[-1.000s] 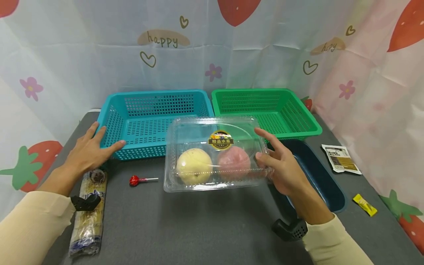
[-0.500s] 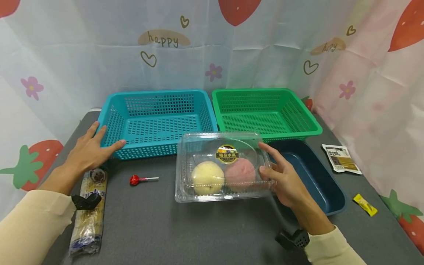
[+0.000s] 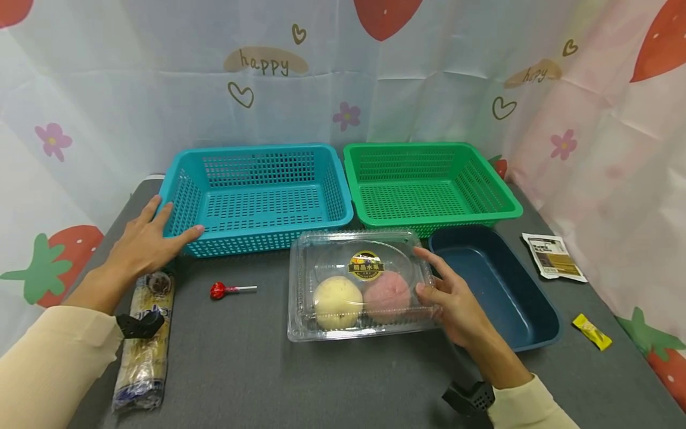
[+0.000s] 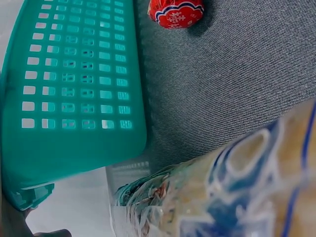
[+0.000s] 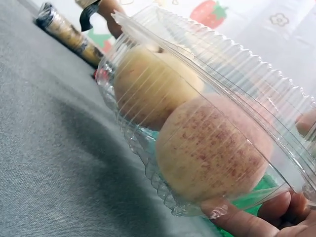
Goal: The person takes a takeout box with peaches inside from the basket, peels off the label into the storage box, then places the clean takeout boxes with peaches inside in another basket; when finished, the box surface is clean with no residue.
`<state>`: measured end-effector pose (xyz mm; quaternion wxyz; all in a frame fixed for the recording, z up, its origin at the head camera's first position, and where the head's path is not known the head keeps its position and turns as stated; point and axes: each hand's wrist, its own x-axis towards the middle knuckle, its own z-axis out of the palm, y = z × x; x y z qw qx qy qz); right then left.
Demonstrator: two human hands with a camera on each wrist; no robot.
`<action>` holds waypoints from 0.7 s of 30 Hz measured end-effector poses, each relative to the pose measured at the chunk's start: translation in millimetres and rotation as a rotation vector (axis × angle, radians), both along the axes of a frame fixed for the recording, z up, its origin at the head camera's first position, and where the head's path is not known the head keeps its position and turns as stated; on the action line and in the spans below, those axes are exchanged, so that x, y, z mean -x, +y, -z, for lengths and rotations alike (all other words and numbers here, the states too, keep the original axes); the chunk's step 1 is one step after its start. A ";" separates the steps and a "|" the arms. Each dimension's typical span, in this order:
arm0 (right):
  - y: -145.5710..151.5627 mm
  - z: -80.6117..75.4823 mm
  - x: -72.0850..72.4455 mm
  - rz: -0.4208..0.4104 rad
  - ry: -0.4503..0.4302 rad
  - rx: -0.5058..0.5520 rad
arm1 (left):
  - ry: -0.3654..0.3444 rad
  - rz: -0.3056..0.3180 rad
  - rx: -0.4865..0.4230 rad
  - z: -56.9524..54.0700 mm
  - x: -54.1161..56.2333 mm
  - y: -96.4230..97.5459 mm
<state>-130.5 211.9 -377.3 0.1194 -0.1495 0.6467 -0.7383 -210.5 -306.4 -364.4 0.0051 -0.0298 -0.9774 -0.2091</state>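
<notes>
My right hand (image 3: 458, 304) holds a clear plastic fruit box (image 3: 366, 266) by its right end, thumb and forefinger at the lid side and other fingers underneath. In the right wrist view the box hangs tilted above the grey cloth. Inside sit two round peach-like fruits, one pale yellow (image 3: 337, 302) and one pink and speckled (image 5: 215, 148). My left hand (image 3: 142, 244) rests with spread fingers at the left front corner of the blue basket (image 3: 257, 239), its thumb reaching over the front rim. Below that wrist lies a long plastic-wrapped packet (image 3: 143, 357) with beige contents.
A red lollipop (image 3: 218, 291) lies between the packet and the box. Behind stands a green basket (image 3: 445, 223) beside the blue one. A dark blue tray (image 3: 504, 292) is right of the box. Farther right are a white-and-brown pouch (image 3: 554, 257) and a small yellow sachet (image 3: 592, 332).
The right hand has brought the fruit box down and nearer, from in front of the baskets' fronts, and slightly to the right. The left hand has stayed on the blue basket.
</notes>
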 end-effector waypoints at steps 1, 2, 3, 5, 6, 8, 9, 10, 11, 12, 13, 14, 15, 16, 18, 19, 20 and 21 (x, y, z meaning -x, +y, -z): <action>-0.1 1.3 0.0 0.001 -0.008 0.000 | -0.001 -0.001 0.000 -0.2 0.0 0.1; -0.2 2.5 0.1 0.003 -0.013 -0.001 | -0.002 -0.001 0.000 -0.4 0.0 0.1; -0.4 3.8 0.1 0.008 -0.015 -0.006 | -0.003 -0.002 -0.001 -0.6 0.0 0.2; -0.7 6.7 -0.1 0.016 -0.019 -0.013 | -0.007 -0.003 0.001 -0.7 -0.1 0.5; -1.0 8.3 -0.2 0.019 -0.022 -0.012 | -0.010 -0.003 0.001 -0.7 -0.2 0.5; -1.6 11.6 0.1 0.016 -0.026 -0.007 | -0.014 -0.004 0.000 -0.5 -0.3 0.3; -2.0 13.4 0.2 0.013 -0.026 -0.004 | -0.017 -0.005 0.001 -0.4 -0.5 0.2; -2.4 15.3 0.4 0.009 -0.026 -0.001 | -0.019 -0.006 0.002 -0.2 -0.6 0.0; -2.9 17.2 0.6 0.004 -0.027 0.003 | -0.020 -0.006 0.001 -0.1 -0.7 -0.2; -3.3 19.0 0.8 0.001 -0.026 0.007 | -0.022 -0.007 0.001 0.1 -0.7 -0.5; -3.6 20.8 1.1 0.001 -0.023 0.006 | -0.023 -0.008 0.002 0.3 -0.7 -0.6; -3.9 22.6 1.4 0.001 -0.019 0.004 | -0.023 -0.009 0.002 0.5 -0.7 -0.8; -4.1 24.1 1.6 0.004 -0.018 0.003 | -0.023 -0.009 0.002 0.7 -0.6 -1.0; -4.2 25.5 1.8 0.010 -0.014 -0.004 | -0.022 -0.009 0.002 0.9 -0.5 -1.1; -4.1 27.6 2.1 0.018 -0.007 -0.018 | -0.020 -0.008 0.001 1.1 -0.3 -1.3; -4.0 28.5 2.3 0.022 -0.004 -0.027 | -0.019 -0.007 0.000 1.1 -0.2 -1.3; -3.7 29.2 2.4 0.025 -0.001 -0.035 | -0.019 -0.006 0.000 1.1 -0.2 -1.4; -3.5 29.7 2.5 0.030 0.002 -0.045 | -0.018 -0.006 0.000 1.0 -0.2 -1.4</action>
